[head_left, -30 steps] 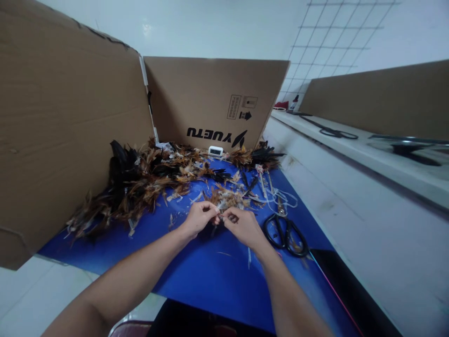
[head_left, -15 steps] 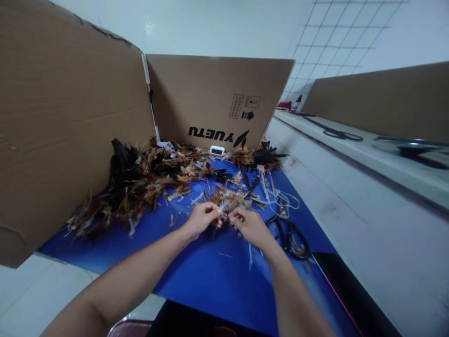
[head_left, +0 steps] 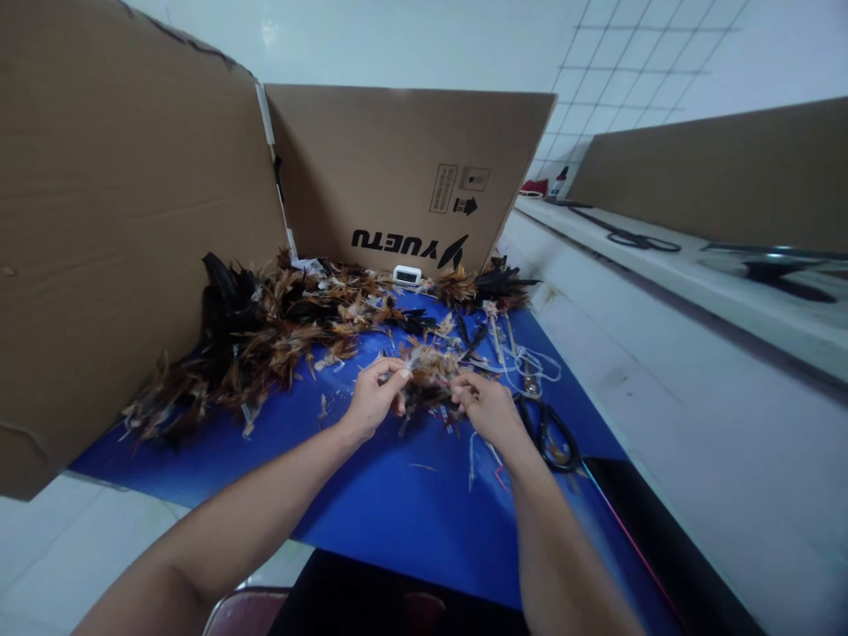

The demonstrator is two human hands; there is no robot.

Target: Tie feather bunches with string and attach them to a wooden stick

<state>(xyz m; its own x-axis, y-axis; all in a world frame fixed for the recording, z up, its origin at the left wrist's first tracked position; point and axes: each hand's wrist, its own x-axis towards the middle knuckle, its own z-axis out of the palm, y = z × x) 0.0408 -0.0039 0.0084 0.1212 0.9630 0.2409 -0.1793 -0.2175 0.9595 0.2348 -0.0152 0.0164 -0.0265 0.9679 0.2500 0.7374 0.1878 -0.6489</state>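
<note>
Brown and grey feathers (head_left: 434, 364) lie in a small heap in front of me on the blue table (head_left: 397, 503). At the heap's left side my left hand (head_left: 379, 397) pinches a pale, whitish feather (head_left: 412, 360) between thumb and fingers. My right hand (head_left: 482, 405) is at the heap's right edge, thumb and fingertips pressed together; what is in them is too small to make out. Black-handled scissors (head_left: 560, 439) lie just right of my right wrist, partly hidden by it.
A long pile of brown and black feathers (head_left: 265, 331) runs along the cardboard walls (head_left: 371, 159). A small white digital timer (head_left: 406, 275) stands at the back. Clear string (head_left: 543, 367) lies beyond the scissors. On the right, a ledge (head_left: 676, 256) carries another pair of scissors (head_left: 642, 240).
My hands have moved apart, the right one going right and the left slightly left. More of the feather heap shows between them. The whole view has shifted slightly.
</note>
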